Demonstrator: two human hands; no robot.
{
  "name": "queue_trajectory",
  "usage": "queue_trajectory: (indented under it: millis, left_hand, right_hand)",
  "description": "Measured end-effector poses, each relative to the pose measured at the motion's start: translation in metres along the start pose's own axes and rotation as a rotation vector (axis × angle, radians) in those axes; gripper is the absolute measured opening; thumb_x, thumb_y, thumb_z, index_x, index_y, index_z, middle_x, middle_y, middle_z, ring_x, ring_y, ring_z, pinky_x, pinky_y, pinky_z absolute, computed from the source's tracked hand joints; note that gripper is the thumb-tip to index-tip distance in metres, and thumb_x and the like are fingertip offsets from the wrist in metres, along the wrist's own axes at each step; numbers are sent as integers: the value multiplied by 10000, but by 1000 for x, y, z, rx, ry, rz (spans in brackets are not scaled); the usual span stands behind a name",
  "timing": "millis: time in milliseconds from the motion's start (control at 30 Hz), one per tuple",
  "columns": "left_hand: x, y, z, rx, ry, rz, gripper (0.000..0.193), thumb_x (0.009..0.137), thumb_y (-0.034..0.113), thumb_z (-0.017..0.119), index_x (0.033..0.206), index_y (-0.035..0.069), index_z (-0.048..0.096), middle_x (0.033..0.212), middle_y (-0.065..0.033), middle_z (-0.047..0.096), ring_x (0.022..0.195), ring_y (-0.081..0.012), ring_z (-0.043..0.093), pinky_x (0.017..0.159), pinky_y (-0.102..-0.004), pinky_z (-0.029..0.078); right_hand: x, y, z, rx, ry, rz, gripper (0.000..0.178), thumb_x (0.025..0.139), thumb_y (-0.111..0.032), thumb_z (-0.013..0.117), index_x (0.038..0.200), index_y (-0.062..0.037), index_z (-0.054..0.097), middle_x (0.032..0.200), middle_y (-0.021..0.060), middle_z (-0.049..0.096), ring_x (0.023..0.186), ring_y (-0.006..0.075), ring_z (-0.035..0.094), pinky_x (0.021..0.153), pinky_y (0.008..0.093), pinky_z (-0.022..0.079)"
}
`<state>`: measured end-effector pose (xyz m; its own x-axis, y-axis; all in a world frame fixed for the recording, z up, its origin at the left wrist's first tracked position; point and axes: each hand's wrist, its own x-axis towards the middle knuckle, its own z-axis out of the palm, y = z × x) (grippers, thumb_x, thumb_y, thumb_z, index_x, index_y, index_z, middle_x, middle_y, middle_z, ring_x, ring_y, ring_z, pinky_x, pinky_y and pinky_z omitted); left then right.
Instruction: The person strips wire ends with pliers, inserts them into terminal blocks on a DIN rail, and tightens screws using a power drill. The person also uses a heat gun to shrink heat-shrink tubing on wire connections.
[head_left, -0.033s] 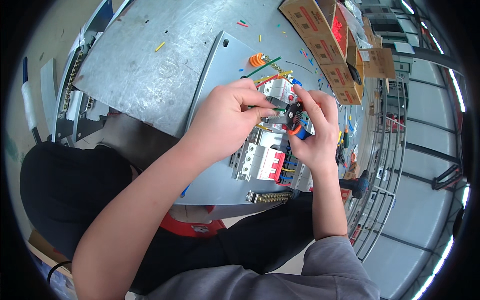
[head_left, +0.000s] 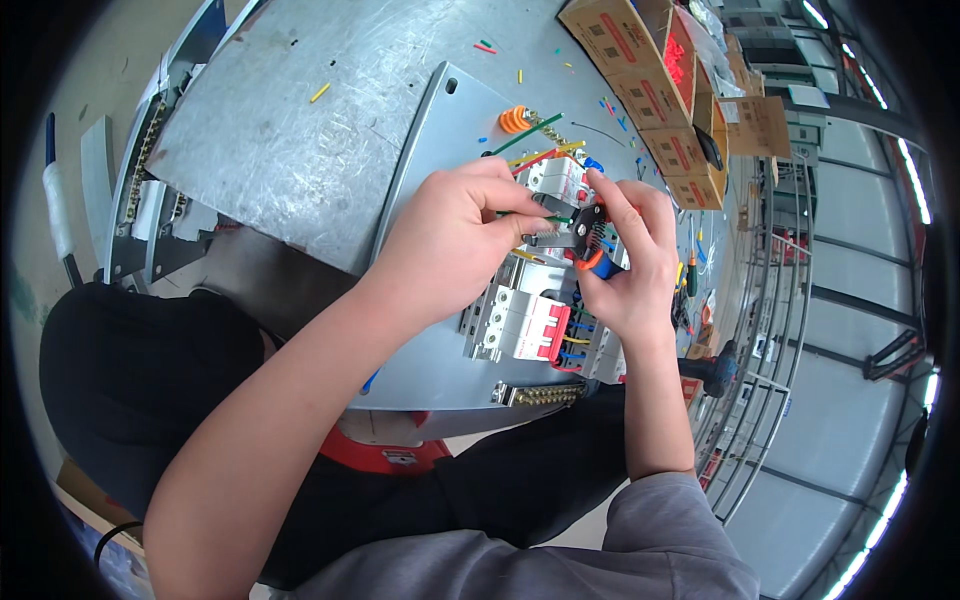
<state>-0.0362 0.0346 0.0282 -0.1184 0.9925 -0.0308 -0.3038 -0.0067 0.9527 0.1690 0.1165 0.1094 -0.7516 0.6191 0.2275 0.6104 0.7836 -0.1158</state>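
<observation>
Leftmost, a grey metal desk (head_left: 300, 130) carries scattered wire offcuts, and a tilted grey mounting plate (head_left: 440, 130) lies across its right part. At the far end of that plate sits a small orange coil (head_left: 514, 119) with green, red and yellow wires (head_left: 540, 150) running toward the hands.

Next comes the left hand (head_left: 455, 240), curled nearly closed – its fingertips seem to pinch a thin wire end beside the tool's metal head, though the wire itself is too small to make out clearly. Just near of it, a row of white circuit breakers with a red switch (head_left: 520, 325) is fixed on the plate, and a brass terminal bar (head_left: 535, 395) lies nearer still.

Right of that, the right hand (head_left: 630, 265) is wrapped tight around a wire stripper (head_left: 585, 240) with orange and blue grips, its head pointing left at the left fingertips. Cardboard boxes (head_left: 640, 60) stand far right.

2 risks stand out. The fingertips sit very close to the stripper's head – a squeeze with the wire misplaced could nip skin. Also, a wrong notch might cut the copper strands, or the short wire could slip out and drop behind the breakers.
</observation>
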Motion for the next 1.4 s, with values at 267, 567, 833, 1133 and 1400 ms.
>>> queue_trajectory:
  millis: [267,567,833,1133,1400]
  left_hand:
    - [0,1,-1,-37,-23,-21,174,1016,-27,707,1121,-7,844,961,0,631,778,-72,643,582,-244,538]
    - [1,6,-2,-34,-40,-77,132,1022,7,730,1100,-24,832,975,5,626,799,-71,650,586,-241,560]
    - [1,6,-4,-8,-53,-63,126,1017,34,753,1102,-12,834,964,12,617,799,-62,633,585,-245,559]
    - [1,5,-3,-6,-50,-69,130,1020,45,755,1108,-8,835,946,14,618,780,-63,622,581,-250,564]
    - [1,6,-3,-2,-55,-93,146,1025,27,737,1129,-23,826,979,5,624,803,-71,629,606,-249,558]
  right_hand:
    - [-1,-1,-2,10,19,34,820,603,15,791,1413,-96,738,1207,116,670,1103,322,652,986,474,489]
    - [-1,0,-1,-10,13,4,818,595,23,770,1404,-92,735,1201,110,670,1094,322,647,984,467,485]
    - [0,1,-1,-8,18,-13,814,583,6,770,1391,-92,742,1190,106,666,1087,321,644,985,467,479]
    - [-1,4,0,-14,11,-17,830,571,-23,775,1397,-108,753,1173,97,668,1075,308,644,974,459,464]
    - [1,5,-1,-42,32,-53,789,567,-27,758,1353,-95,770,1137,92,677,1041,303,643,950,446,470]
